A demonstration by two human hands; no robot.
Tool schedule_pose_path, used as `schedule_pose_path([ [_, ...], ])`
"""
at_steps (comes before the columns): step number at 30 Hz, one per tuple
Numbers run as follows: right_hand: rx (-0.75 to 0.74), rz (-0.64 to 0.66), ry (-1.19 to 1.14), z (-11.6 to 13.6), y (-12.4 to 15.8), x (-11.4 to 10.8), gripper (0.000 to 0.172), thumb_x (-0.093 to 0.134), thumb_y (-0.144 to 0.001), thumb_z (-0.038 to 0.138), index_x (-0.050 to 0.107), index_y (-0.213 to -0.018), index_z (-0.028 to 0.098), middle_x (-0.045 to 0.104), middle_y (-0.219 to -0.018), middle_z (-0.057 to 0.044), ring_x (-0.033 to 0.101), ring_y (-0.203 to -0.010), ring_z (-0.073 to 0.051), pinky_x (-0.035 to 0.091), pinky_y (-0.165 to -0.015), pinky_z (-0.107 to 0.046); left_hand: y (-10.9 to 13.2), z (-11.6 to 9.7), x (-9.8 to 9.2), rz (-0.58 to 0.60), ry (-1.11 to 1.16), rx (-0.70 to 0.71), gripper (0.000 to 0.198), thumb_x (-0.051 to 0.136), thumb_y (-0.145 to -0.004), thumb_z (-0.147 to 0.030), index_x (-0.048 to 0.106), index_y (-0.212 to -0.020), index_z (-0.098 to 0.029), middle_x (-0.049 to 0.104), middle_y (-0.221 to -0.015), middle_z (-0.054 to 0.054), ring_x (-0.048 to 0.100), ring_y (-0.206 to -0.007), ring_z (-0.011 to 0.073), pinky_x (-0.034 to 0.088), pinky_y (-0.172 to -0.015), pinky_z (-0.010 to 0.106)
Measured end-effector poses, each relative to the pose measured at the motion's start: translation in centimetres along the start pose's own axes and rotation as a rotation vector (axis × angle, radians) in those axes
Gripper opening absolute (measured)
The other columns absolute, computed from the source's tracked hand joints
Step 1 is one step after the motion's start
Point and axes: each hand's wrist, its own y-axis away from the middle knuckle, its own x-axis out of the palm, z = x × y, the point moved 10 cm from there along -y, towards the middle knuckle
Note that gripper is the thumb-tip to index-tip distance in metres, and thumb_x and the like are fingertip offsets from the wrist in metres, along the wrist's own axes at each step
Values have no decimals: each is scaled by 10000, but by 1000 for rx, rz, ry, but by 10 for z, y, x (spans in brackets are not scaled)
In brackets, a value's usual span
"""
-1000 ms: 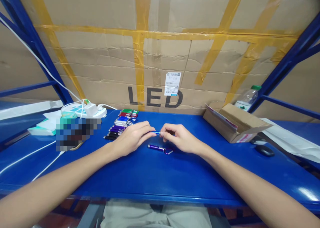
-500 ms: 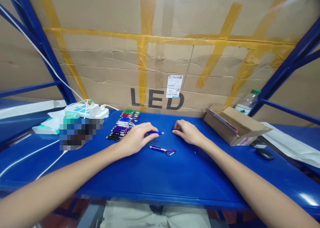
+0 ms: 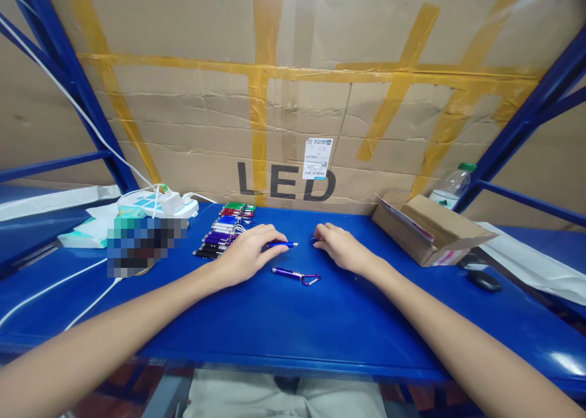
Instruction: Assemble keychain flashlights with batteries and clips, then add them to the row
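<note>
Near the middle of the blue table point(image 3: 293, 332), my left hand point(image 3: 251, 253) pinches a blue metal penlight point(image 3: 286, 245), its silver tip pointing right. Across a small gap, my right hand point(image 3: 341, 247) is closed on a small blue ring-like clip point(image 3: 313, 241), partly hidden by the fingers. Nearer to me lies a purple penlight point(image 3: 286, 273) with a purple carabiner point(image 3: 311, 279) at its right end. Beside my left hand, a row of several penlights point(image 3: 215, 245) in green, red, blue, silver, purple and black lies side by side.
An open cardboard box point(image 3: 423, 232) stands at the right, with a bottle point(image 3: 453, 183) behind it and a black mouse point(image 3: 484, 281) beside it. A white power strip point(image 3: 185, 207) and tissue pack point(image 3: 85, 238) sit at the left. A large cardboard sheet point(image 3: 196, 125) backs the table.
My right hand has shifted slightly, and more of the blue clip shows at its fingertips. My left hand still holds the blue penlight. The whole view has moved slightly.
</note>
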Motion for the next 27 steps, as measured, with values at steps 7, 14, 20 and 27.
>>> schedule_pose_path([
  [7, -173, -7, 353, 29, 8, 3, 122, 502, -1091, 126, 603, -1033, 164, 658, -1080, -150, 618, -934, -266, 419, -797, -340, 0, 0, 2, 11, -7, 4, 314, 555, -1114, -437, 757, -1166, -203, 762, -1081, 78, 711, -1003, 234, 571, -918, 374],
  [14, -214, 5, 721, 40, 12, 7, 253, 447, -1001, -19, 639, -1091, 118, 666, -1078, -189, 598, -978, -334, 428, -814, -403, 0, -1, 1, 7, -17, 16, 331, 558, -1110, -444, 783, -1163, -207, 774, -1054, 80, 724, -980, 232, 589, -921, 371],
  [20, -201, 16, 743, 39, 10, 9, 264, 428, -999, -19, 648, -1089, 98, 663, -1070, -209, 606, -959, -343, 434, -782, -412, 0, -1, 2, 18, -15, 19, 330, 553, -1114, -433, 781, -1174, -201, 782, -1073, 85, 729, -1010, 238, 584, -926, 373],
  [27, -163, 57, 739, 40, 9, 9, 310, 383, -1003, -43, 642, -1109, 91, 671, -1101, -215, 629, -966, -341, 458, -799, -409, 0, -2, 1, 29, -3, 10, 329, 556, -1117, -419, 781, -1188, -189, 791, -1106, 86, 730, -1042, 242, 573, -948, 376],
])
